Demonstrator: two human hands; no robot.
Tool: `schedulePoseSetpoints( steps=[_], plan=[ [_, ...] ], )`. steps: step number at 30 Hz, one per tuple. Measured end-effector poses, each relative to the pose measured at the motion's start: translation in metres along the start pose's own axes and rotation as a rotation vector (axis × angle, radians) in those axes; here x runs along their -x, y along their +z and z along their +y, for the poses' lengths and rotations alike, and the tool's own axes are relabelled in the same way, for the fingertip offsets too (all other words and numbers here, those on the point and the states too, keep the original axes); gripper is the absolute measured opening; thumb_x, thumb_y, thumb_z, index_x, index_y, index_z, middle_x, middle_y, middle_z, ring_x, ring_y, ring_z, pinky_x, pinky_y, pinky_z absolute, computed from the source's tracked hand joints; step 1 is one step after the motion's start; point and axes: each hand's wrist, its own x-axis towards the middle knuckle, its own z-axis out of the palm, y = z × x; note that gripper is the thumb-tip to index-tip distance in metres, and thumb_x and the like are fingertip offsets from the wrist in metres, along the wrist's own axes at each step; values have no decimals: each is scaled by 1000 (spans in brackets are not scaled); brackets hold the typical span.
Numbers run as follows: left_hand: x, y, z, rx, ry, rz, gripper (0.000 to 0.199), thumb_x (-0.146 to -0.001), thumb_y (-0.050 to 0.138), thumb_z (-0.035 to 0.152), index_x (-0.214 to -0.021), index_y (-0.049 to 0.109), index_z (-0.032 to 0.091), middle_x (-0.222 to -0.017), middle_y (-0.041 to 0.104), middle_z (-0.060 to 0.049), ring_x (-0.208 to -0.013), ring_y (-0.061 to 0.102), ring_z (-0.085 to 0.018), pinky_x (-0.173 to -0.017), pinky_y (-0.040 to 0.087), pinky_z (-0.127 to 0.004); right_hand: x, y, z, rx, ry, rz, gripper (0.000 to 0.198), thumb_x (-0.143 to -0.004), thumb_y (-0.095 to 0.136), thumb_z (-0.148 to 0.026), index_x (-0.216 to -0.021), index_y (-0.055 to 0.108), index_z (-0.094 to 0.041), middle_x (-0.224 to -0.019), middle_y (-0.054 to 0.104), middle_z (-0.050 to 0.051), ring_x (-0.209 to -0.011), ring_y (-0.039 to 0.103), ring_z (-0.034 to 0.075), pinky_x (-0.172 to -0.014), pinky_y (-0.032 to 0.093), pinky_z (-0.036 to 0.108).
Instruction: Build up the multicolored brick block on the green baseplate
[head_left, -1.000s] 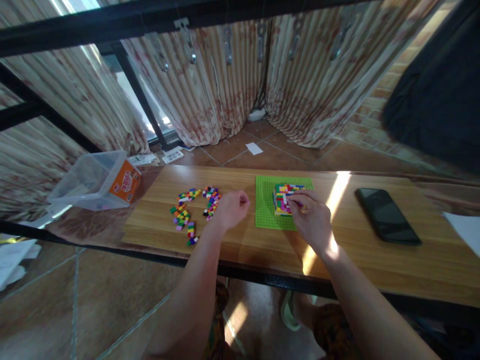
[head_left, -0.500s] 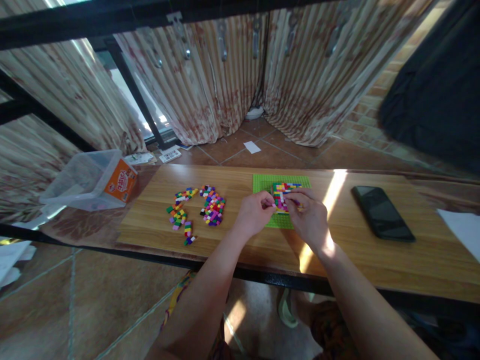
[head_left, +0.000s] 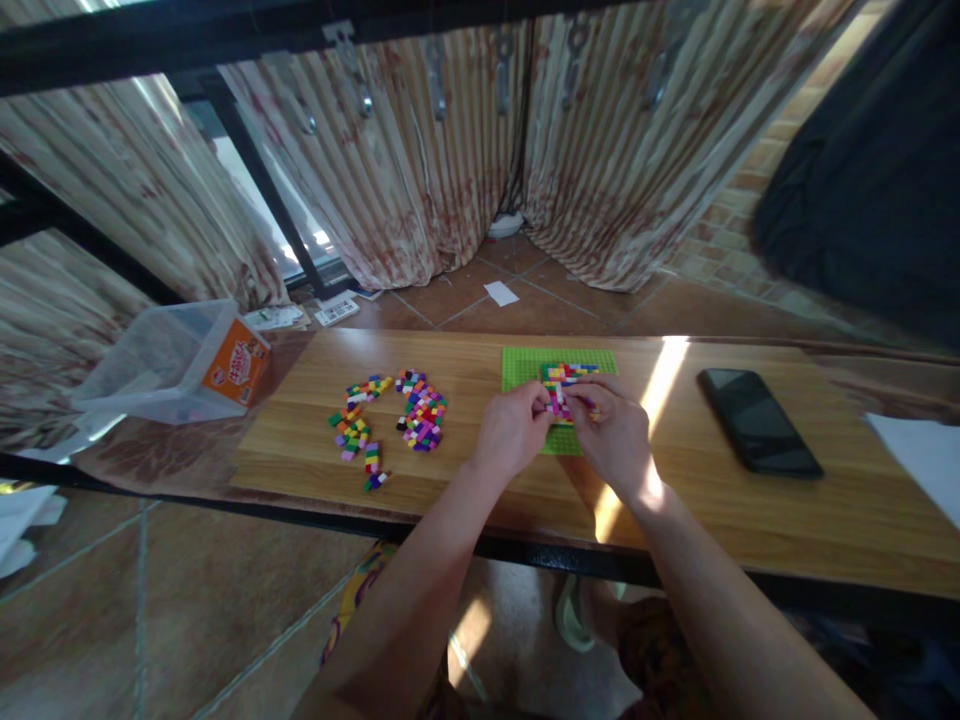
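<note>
Taking the little block build [head_left: 571, 372] as the middle of the clock: it's sitting on a green studded baseplate [head_left: 517, 365], which lies flat on the wood-look counter [head_left: 697, 520]. Left hand [head_left: 514, 430] comes in from about 8 o'clock, fingers curled, tips right at the build's edge. Can't tell if that grip is clamped on a brick or just resting there, it's too small and partly hidden. Right hand [head_left: 615, 430] is at 4 o'clock, thumb and fingers bent over the near side of the build and covering part of it. Same deal with that grip, honestly can't tell if it's together or pinching something.

Out toward 9 o'clock there's a heap of loose mixed-color bricks [head_left: 422, 415], with a looser scatter of bricks [head_left: 352, 432] just past it. Black phone [head_left: 759, 420] lies at 3 o'clock, well apart from the hands. Far out at 9 there's a clear plastic bin [head_left: 154, 370] with an orange label [head_left: 236, 365].
</note>
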Motion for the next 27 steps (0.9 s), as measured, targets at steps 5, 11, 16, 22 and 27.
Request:
schedulePoseSetpoints(
  steps=[5,11,16,22,27],
  plan=[
    [1,-1,3,-67,-8,-12,10,-84,63,13,-90,59,20,-78,67,-1,-76,64,-17,-74,50,-29,0,-1,-3,-36,38,-9,19,-88,59,-31,-83,75,-21,-95,71,9,-95,67,26,-91,54,46],
    [1,-1,3,-84,-20,-16,9,-87,60,18,-96,59,20,-79,67,-2,-75,64,-17,-74,51,-30,2,1,-9,-13,69,-47,20,-85,65,-40,-89,74,-23,-102,71,10,-101,64,28,-96,49,51],
    [0,0,1,-94,-35,-15,19,-85,59,12,-103,58,20,-84,68,-3,-78,65,-18,-76,52,-31,2,4,-10,5,140,-52,20,-82,67,-40,-89,76,-23,-103,70,10,-103,62,29,-94,48,52],
    [1,1,1,-92,-23,-5,20,-85,58,12,-104,57,19,-83,67,-3,-77,65,-18,-76,51,-31,2,7,-11,-1,167,-47,16,-81,66,-36,-87,76,-25,-102,70,9,-105,61,30,-90,49,52],
    [1,1,1,-94,-30,-5,18,-86,59,14,-103,58,18,-83,68,-3,-77,65,-18,-74,51,-30,1,6,-14,9,166,-64,19,-83,63,-37,-86,76,-24,-101,70,10,-108,61,32,-92,48,55]
  ],
)
